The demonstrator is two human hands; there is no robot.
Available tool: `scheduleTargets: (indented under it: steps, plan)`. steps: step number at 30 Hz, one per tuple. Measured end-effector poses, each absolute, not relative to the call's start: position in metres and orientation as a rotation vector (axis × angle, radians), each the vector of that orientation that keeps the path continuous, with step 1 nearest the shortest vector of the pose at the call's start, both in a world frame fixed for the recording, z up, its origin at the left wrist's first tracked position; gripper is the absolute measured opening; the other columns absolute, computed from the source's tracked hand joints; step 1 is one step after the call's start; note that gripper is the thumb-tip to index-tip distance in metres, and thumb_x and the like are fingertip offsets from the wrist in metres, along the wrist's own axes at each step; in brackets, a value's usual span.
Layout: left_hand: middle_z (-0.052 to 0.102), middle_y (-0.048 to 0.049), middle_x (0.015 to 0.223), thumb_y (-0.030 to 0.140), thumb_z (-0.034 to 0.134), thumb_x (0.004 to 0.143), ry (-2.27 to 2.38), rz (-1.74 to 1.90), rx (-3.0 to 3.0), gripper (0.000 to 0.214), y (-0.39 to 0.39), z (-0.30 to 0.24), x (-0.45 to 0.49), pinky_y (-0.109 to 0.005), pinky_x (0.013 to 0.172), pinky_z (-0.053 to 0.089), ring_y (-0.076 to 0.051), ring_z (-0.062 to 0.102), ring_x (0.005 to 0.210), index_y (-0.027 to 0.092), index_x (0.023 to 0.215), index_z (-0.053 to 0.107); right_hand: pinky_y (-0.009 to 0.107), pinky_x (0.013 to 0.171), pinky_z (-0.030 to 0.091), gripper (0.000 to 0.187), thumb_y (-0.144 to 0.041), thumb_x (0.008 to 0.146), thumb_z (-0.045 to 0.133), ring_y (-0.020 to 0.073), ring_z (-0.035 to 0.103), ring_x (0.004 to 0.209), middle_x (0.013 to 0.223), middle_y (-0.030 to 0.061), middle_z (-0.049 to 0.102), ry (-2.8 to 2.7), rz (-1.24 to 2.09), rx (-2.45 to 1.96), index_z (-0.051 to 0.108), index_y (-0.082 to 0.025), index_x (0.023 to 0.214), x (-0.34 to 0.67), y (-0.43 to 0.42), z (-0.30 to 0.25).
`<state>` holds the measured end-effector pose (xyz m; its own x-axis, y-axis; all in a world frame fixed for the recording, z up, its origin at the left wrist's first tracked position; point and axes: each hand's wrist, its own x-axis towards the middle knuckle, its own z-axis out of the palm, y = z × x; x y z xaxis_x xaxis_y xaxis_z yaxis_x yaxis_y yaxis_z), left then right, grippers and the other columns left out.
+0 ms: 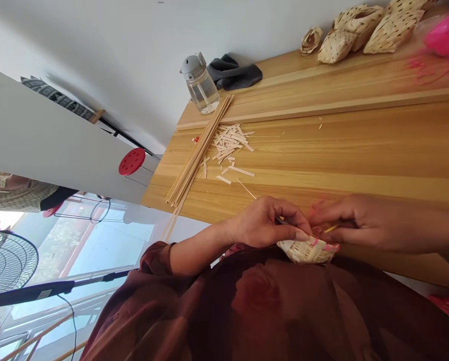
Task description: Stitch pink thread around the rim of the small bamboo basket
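Observation:
A small woven bamboo basket [307, 252] with pink lacing along its rim is held close to my body at the table's near edge. My left hand [267, 223] is closed on the rim with thumb and fingers. A thin dark object [282, 220] also shows between those fingers; its kind is unclear. On the other side of the rim, my right hand [363, 220] is pinched, somewhat blurred, with a thin yellow piece [330, 228] at its fingertips. Pink strands [317, 206] lie by these fingers. The basket's inside is mostly hidden by the hands.
On the wooden table [360, 150] lie a bundle of long bamboo strips [202, 150] and a pile of short cut pieces [230, 143]. A water bottle [201, 85], dark cloth [234, 72], woven baskets [337, 45] and a pink bundle [448, 35] stand along the wall. A fan [10, 260] is at left.

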<state>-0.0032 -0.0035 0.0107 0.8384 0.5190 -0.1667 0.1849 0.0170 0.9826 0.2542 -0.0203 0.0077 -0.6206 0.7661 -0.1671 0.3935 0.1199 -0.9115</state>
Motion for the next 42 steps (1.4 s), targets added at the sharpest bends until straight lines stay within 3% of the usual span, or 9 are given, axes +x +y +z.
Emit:
scheduleTargets:
  steps: [3, 10, 16, 20, 26, 31, 36, 42]
  plan:
    - [0.078, -0.0060, 0.093, 0.026, 0.076, 0.091, 0.557, 0.277, 1.543, 0.013, -0.005, 0.008, -0.003, -0.025, 0.081, 0.057, -0.014, 0.071, 0.084, 0.013, 0.088, 0.078, 0.027, 0.075, 0.052, 0.036, -0.038, 0.103, 0.050, 0.0152, 0.065, 0.078, 0.081, 0.0004, 0.069, -2.263, 1.881, -0.920, 0.077, -0.023, 0.085, 0.246, -0.024, 0.000]
    - [0.077, -0.0051, 0.091, 0.032, 0.079, 0.090, 0.558, 0.307, 1.509, 0.019, -0.005, 0.001, -0.003, -0.024, 0.082, 0.056, -0.013, 0.069, 0.083, 0.013, 0.090, 0.078, 0.027, 0.068, 0.049, 0.044, -0.059, 0.096, 0.064, 0.0148, 0.057, 0.071, 0.075, 0.0014, 0.062, -1.869, 2.019, -1.039, 0.064, -0.019, 0.077, 0.244, -0.018, -0.003]
    - [0.071, -0.0006, 0.081, 0.039, 0.087, 0.082, 0.592, 0.250, 1.367, 0.030, -0.003, 0.001, -0.001, -0.020, 0.070, 0.050, -0.008, 0.060, 0.071, 0.012, 0.088, 0.077, 0.024, 0.050, 0.033, 0.057, -0.065, 0.095, 0.063, 0.0098, 0.037, 0.056, 0.063, -0.0031, 0.043, -1.614, 1.750, -1.109, 0.041, -0.021, 0.067, 0.226, -0.037, -0.022]
    - [0.072, -0.0014, 0.084, 0.037, 0.087, 0.081, 0.587, 0.238, 1.349, 0.028, -0.003, -0.005, -0.002, -0.019, 0.070, 0.049, -0.008, 0.061, 0.073, 0.011, 0.089, 0.077, 0.023, 0.046, 0.027, 0.059, -0.068, 0.091, 0.069, 0.0084, 0.032, 0.053, 0.060, -0.0039, 0.040, -1.453, 1.697, -1.134, 0.042, -0.021, 0.066, 0.217, -0.044, -0.035]
    - [0.078, -0.0053, 0.094, 0.036, 0.076, 0.092, 0.592, 0.449, 1.484, 0.023, -0.012, -0.013, 0.000, -0.023, 0.080, 0.053, -0.013, 0.070, 0.085, 0.013, 0.092, 0.079, 0.022, 0.041, 0.022, 0.066, -0.072, 0.076, 0.082, 0.0061, 0.029, 0.047, 0.054, -0.0051, 0.038, -1.000, 1.837, -1.150, 0.043, -0.021, 0.063, 0.201, -0.050, -0.026]
    - [0.082, -0.0082, 0.103, 0.033, 0.070, 0.098, 0.564, 0.549, 1.790, 0.021, -0.018, -0.006, -0.005, -0.026, 0.089, 0.055, -0.016, 0.075, 0.095, 0.015, 0.100, 0.081, 0.023, 0.038, 0.019, 0.062, -0.068, 0.074, 0.086, 0.0057, 0.026, 0.043, 0.053, -0.0058, 0.038, -0.854, 1.926, -1.191, 0.046, -0.022, 0.065, 0.200, -0.057, -0.025]
    - [0.082, -0.0109, 0.104, 0.030, 0.063, 0.101, 0.509, 0.559, 2.076, 0.024, -0.022, -0.002, -0.010, -0.028, 0.088, 0.058, -0.017, 0.075, 0.095, 0.013, 0.106, 0.079, 0.023, 0.038, 0.020, 0.064, -0.073, 0.075, 0.083, 0.0054, 0.028, 0.042, 0.050, -0.0059, 0.039, -0.921, 1.949, -1.179, 0.046, -0.021, 0.064, 0.201, -0.059, -0.024]
    - [0.081, -0.0067, 0.110, 0.031, 0.060, 0.102, 0.506, 0.537, 2.268, 0.023, -0.025, -0.006, -0.013, -0.030, 0.093, 0.062, -0.019, 0.077, 0.100, 0.020, 0.111, 0.079, 0.023, 0.041, 0.026, 0.065, -0.074, 0.079, 0.079, 0.0062, 0.032, 0.045, 0.053, -0.0051, 0.043, -1.038, 1.896, -1.208, 0.045, -0.021, 0.064, 0.201, -0.059, -0.019]
